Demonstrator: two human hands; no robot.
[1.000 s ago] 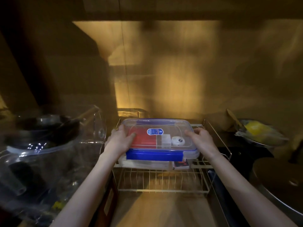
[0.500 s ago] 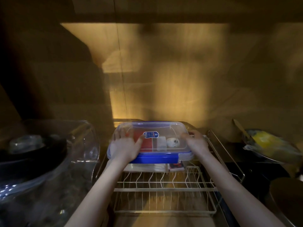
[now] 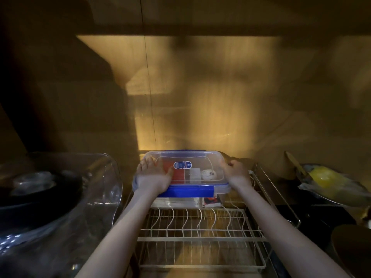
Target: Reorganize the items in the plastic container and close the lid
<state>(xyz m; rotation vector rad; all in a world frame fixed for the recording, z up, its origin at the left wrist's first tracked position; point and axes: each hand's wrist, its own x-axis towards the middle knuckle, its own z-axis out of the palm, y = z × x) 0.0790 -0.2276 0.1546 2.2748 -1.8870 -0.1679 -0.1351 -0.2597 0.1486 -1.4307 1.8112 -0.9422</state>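
A clear plastic container point(image 3: 200, 157) with a blue-rimmed lid and a blue front clasp point(image 3: 190, 191) sits at the far end of a wire dish rack point(image 3: 200, 237). The lid lies on top of it. Through the lid I see a red item point(image 3: 177, 174), a clear small box point(image 3: 195, 173) and a white round item point(image 3: 208, 174). My left hand point(image 3: 153, 174) lies flat on the lid's left side, fingers spread. My right hand point(image 3: 235, 170) grips the container's right edge.
A large clear lid over a black pan point(image 3: 50, 189) stands at the left. At the right is a bowl with a yellow bag point(image 3: 325, 179) and a wooden utensil; a round dark lid point(image 3: 353, 247) lies nearer. A small packet point(image 3: 211, 201) lies under the container.
The container and both hands have moved farther back along the rack toward the wall. My left hand now lies flatter on the lid.
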